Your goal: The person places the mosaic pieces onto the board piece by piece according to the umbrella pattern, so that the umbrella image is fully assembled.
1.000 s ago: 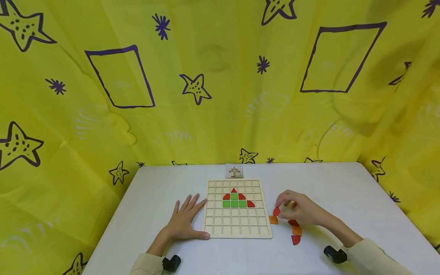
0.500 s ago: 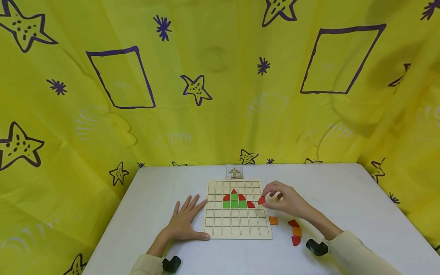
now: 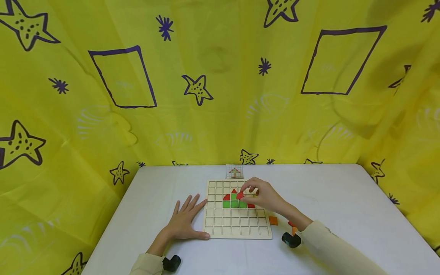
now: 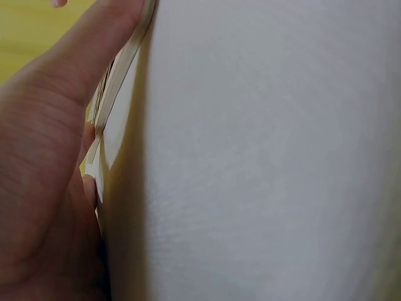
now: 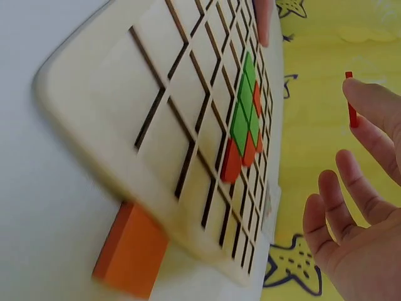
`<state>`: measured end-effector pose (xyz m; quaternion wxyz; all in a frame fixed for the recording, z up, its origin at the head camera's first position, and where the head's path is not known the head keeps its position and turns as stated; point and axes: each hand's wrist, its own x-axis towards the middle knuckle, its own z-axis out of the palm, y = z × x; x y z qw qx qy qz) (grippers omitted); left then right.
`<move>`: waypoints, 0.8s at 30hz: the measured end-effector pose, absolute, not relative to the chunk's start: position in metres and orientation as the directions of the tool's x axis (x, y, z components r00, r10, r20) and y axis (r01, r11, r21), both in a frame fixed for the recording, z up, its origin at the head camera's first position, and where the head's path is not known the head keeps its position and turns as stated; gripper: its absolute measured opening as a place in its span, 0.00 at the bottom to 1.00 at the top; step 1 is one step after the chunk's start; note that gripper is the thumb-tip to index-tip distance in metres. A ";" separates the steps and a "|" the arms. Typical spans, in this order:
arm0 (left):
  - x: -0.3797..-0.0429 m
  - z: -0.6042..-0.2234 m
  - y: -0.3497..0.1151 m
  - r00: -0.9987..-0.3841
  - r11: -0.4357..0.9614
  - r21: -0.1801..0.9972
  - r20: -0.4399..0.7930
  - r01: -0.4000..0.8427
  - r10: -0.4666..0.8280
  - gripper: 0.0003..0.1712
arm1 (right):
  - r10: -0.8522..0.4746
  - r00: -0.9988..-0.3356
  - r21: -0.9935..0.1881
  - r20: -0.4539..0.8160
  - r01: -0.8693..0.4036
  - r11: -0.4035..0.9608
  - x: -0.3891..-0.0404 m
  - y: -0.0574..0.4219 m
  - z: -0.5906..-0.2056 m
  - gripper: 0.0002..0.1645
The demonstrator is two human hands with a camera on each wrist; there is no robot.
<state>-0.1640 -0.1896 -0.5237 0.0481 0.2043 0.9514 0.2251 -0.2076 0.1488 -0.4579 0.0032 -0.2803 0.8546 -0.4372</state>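
A pale wooden grid board (image 3: 237,232) lies on the table, with green squares (image 3: 227,204), a red triangle (image 3: 234,190) and red rounded pieces (image 3: 226,197) set in its cells. My left hand (image 3: 183,222) lies flat with fingers spread at the board's left side, its thumb along the lower left corner. Between thumb and index finger, my right hand (image 3: 264,196) pinches a red quarter-circle piece (image 5: 351,103). The right wrist view shows that piece edge-on, raised above the board. In the head view it overlaps the cell right of the top green square.
Behind the board lies a small pattern card (image 3: 234,172). An orange square (image 3: 273,220) sits against the board's right edge. Farther right, a red piece (image 3: 290,224) and another orange piece (image 3: 294,230) are partly covered by the right forearm. A yellow patterned curtain (image 3: 220,126) surrounds the table.
My right hand has picked up the red quarter-circle from the table at the right and carried it leftward over the board. My left hand stays put.
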 end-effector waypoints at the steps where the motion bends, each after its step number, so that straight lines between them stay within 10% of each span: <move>1: -0.164 -0.524 -0.190 -0.911 0.815 0.447 -0.001 0.368 0.412 0.71 | -0.487 -0.840 -0.748 0.238 -0.479 0.461 -0.209 0.144 -0.459 0.13; 24: -0.167 -0.525 -0.192 -0.904 0.816 0.438 -0.015 0.378 0.427 0.70 | -0.472 -0.857 -0.722 0.207 -0.459 0.517 -0.218 0.071 -0.485 0.12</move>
